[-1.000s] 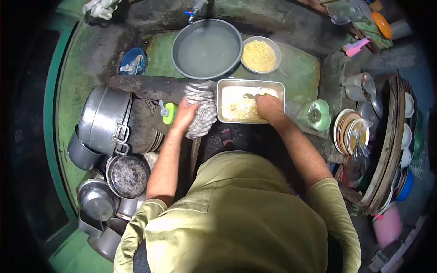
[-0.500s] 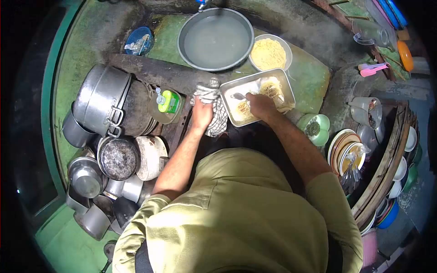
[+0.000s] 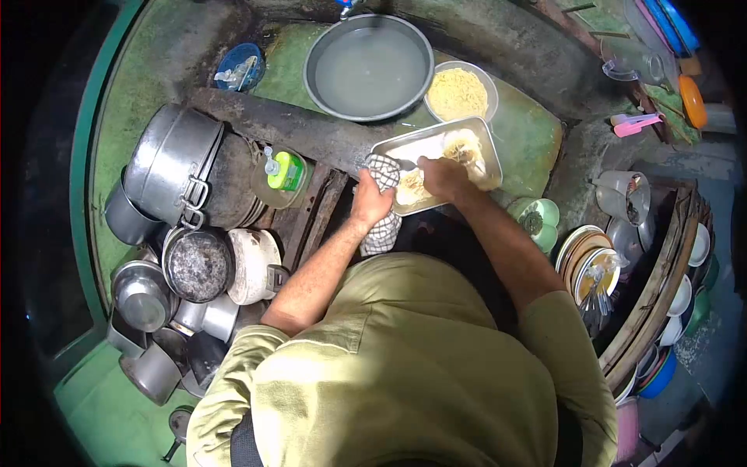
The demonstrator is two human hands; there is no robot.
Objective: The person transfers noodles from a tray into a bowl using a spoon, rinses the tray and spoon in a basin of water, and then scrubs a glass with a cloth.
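Note:
A rectangular metal tray (image 3: 436,134) in front of me holds pale clumps that look like noodles (image 3: 464,150) and some white stuff. My left hand (image 3: 372,201) is closed on a black-and-white checked cloth (image 3: 381,236), which covers part of the tray's left rim. Above the tray is my right hand (image 3: 443,179), its fingers wrapped round the handle of a spoon (image 3: 408,165). The spoon's bowl points left, toward the cloth. Most of its handle is hidden in my fist.
Behind the tray stand a large basin (image 3: 312,87) of cloudy water and a bowl (image 3: 493,92) of yellow noodles. To the left are a green soap bottle (image 3: 286,171), a big lidded pot (image 3: 167,159) and several pans. Stacked plates (image 3: 574,251) and green bowls (image 3: 547,235) are at right.
My left hand has moved right with the cloth, bringing it against the tray's left rim. The tray has shifted slightly. My right hand stays over it with the spoon.

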